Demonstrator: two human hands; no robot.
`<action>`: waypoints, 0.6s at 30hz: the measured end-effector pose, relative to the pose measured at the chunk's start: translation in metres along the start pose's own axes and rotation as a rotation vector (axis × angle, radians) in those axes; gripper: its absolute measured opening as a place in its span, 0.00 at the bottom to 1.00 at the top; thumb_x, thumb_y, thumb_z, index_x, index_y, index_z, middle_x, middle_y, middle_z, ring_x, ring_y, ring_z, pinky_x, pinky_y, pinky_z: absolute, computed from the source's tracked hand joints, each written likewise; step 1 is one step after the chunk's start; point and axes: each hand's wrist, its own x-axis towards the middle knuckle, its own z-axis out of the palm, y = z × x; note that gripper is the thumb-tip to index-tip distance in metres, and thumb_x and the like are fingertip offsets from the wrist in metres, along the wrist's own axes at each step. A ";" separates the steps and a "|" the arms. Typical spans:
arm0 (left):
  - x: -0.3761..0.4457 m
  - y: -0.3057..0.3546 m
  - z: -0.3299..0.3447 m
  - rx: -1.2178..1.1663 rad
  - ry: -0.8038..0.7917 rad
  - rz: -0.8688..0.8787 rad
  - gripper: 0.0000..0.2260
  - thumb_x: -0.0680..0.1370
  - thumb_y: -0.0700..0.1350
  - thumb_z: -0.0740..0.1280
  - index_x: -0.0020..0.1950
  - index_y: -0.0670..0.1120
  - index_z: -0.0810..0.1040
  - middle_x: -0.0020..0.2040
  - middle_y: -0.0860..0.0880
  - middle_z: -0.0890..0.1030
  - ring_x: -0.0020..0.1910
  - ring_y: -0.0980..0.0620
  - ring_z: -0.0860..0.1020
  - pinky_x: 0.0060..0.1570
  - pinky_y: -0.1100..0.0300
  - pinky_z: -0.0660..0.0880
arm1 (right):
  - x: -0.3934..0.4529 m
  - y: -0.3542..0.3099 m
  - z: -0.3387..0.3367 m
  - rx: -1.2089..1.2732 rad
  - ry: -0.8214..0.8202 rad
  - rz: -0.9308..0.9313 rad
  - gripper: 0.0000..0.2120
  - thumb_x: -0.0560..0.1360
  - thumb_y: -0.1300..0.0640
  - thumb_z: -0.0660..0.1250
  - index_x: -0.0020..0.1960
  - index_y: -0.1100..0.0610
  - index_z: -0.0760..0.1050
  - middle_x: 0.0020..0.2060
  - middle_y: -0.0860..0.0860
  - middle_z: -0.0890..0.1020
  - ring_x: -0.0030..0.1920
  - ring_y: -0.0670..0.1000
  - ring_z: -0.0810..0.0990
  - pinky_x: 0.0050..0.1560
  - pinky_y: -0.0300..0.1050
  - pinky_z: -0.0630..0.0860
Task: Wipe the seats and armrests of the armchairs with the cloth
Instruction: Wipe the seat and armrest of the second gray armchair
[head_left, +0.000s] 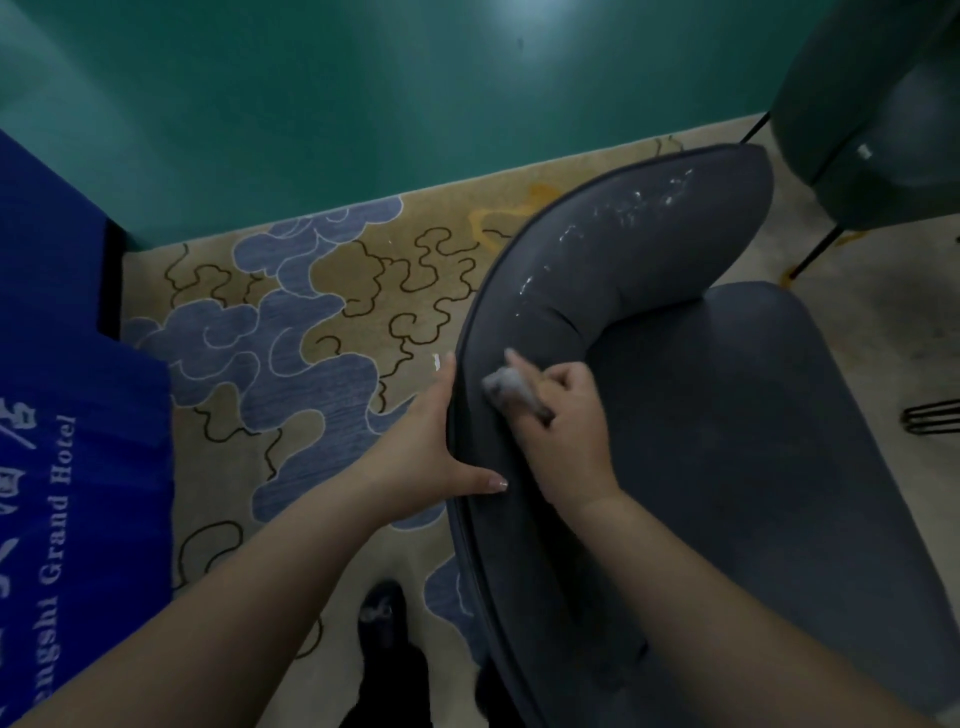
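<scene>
A dark grey armchair (727, 441) fills the right half of the view, its curved padded armrest (597, 270) sweeping from the near left up to the far right. White specks and smears dot the armrest's far part. My right hand (563, 415) presses a small bunched grey cloth (506, 387) against the inner side of the armrest. My left hand (434, 441) grips the armrest's outer edge, with the thumb on top and the fingers outside.
A second, teal armchair (872, 104) on thin black legs stands at the far right. A blue cloth with white lettering (67, 467) hangs at the left. Patterned carpet (322, 322) runs to a teal wall (363, 78). My dark shoe (384, 623) is below.
</scene>
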 end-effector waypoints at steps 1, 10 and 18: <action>0.002 0.000 -0.002 0.000 -0.004 0.006 0.60 0.63 0.50 0.81 0.78 0.58 0.38 0.77 0.56 0.60 0.71 0.55 0.65 0.65 0.60 0.70 | 0.007 0.004 -0.005 0.007 0.054 0.095 0.21 0.76 0.55 0.69 0.66 0.42 0.72 0.47 0.48 0.68 0.44 0.41 0.72 0.50 0.29 0.71; 0.037 0.011 -0.029 0.104 -0.090 0.078 0.57 0.66 0.49 0.80 0.79 0.57 0.39 0.76 0.55 0.61 0.71 0.53 0.67 0.66 0.54 0.70 | 0.001 -0.002 0.008 -0.006 0.138 0.108 0.19 0.75 0.57 0.69 0.65 0.46 0.74 0.43 0.46 0.67 0.42 0.40 0.72 0.47 0.25 0.69; 0.066 0.021 -0.052 0.147 -0.172 0.141 0.56 0.65 0.47 0.80 0.79 0.56 0.42 0.76 0.51 0.63 0.71 0.50 0.68 0.67 0.49 0.71 | 0.035 -0.016 0.026 -0.079 0.307 0.097 0.20 0.75 0.59 0.68 0.66 0.49 0.73 0.43 0.48 0.66 0.43 0.43 0.71 0.50 0.28 0.68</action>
